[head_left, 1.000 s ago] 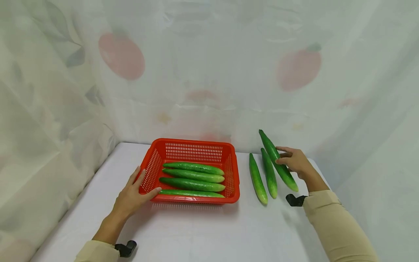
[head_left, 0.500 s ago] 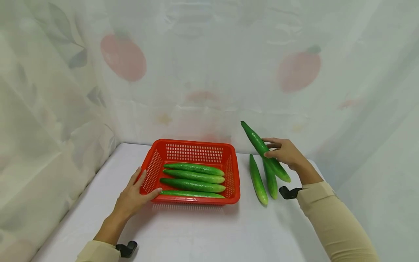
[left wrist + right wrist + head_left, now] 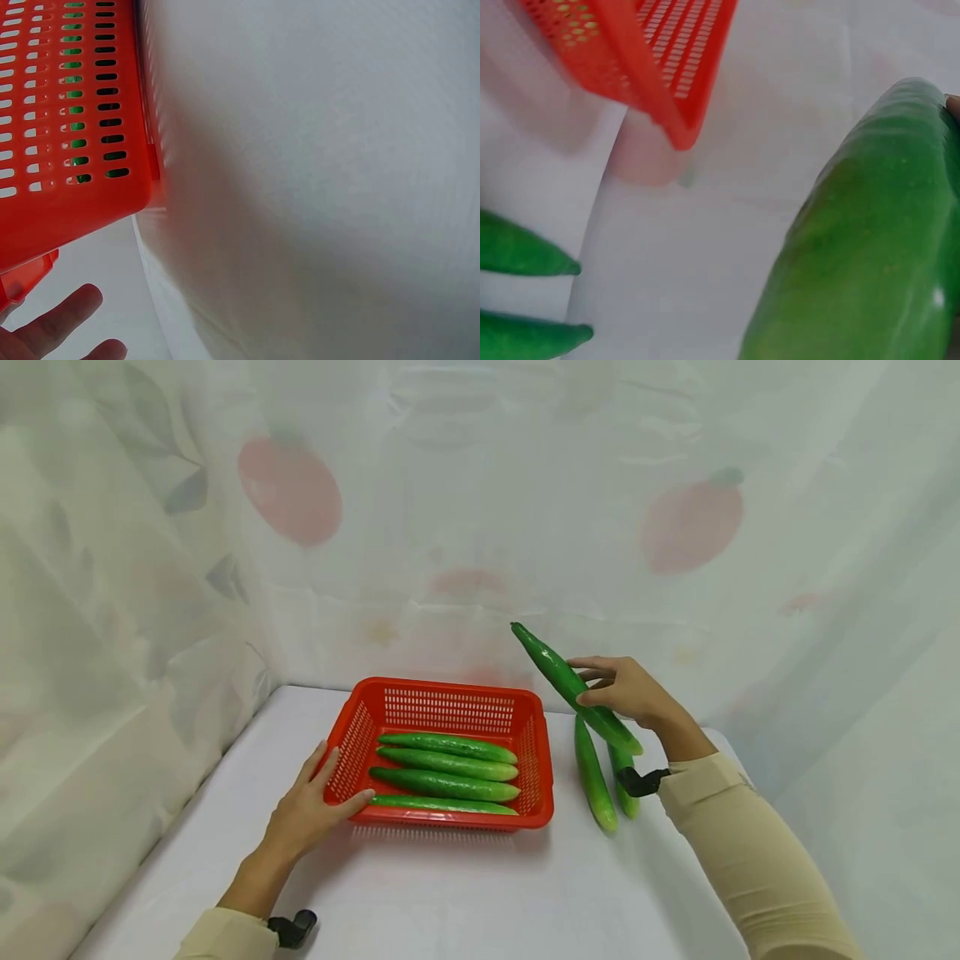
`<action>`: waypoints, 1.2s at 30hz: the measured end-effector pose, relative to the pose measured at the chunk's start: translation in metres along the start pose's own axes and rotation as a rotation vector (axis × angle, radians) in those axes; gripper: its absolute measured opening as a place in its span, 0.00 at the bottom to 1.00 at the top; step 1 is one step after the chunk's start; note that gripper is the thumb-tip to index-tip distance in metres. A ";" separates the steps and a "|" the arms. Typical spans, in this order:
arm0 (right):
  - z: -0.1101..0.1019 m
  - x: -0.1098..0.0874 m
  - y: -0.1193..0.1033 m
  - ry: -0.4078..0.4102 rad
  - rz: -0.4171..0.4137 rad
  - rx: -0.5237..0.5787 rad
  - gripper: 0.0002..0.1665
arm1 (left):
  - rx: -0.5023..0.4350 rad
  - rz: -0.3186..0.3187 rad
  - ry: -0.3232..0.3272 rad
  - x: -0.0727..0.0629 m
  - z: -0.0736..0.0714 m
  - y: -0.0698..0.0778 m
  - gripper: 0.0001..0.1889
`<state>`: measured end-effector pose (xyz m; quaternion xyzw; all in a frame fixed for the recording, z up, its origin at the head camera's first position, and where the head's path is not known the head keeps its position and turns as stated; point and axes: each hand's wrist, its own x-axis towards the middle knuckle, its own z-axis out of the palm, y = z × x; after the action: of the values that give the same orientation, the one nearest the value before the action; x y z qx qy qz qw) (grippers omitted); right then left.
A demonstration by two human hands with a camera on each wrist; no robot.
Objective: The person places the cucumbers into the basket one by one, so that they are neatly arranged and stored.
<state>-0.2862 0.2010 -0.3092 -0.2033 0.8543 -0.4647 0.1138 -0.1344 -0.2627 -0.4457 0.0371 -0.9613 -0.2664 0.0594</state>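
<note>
“Cucumber in the head view: where is it?”

“Raised, tilted, right of the basket, pinched near its middle by the right hand. The left hand lies spread at the basket's left end.”

“Left wrist view?”

“Extended fingers near the basket; how hard they press, I cannot tell.”

“Right wrist view?”

“Cucumber close up, basket and two loose cucumbers beyond. Too light a pinch on that glossy skin could let it slip or swivel into the rim.”

White table, red basket, two cucumbers beside it
</note>
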 end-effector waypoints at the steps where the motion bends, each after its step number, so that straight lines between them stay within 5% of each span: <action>1: 0.001 0.002 -0.003 -0.003 -0.008 -0.001 0.35 | 0.001 0.001 -0.001 0.000 0.000 0.000 0.55; 28: 0.065 0.067 -0.044 -0.213 -0.187 0.099 0.33 | 0.007 -0.010 0.004 -0.007 0.003 0.004 0.55; 36: 0.089 0.092 -0.035 -0.230 -0.204 0.054 0.31 | -0.002 -0.023 0.016 -0.007 0.002 0.004 0.55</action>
<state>-0.3260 0.0761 -0.3286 -0.3378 0.7978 -0.4701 0.1687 -0.1278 -0.2573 -0.4455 0.0502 -0.9600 -0.2677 0.0642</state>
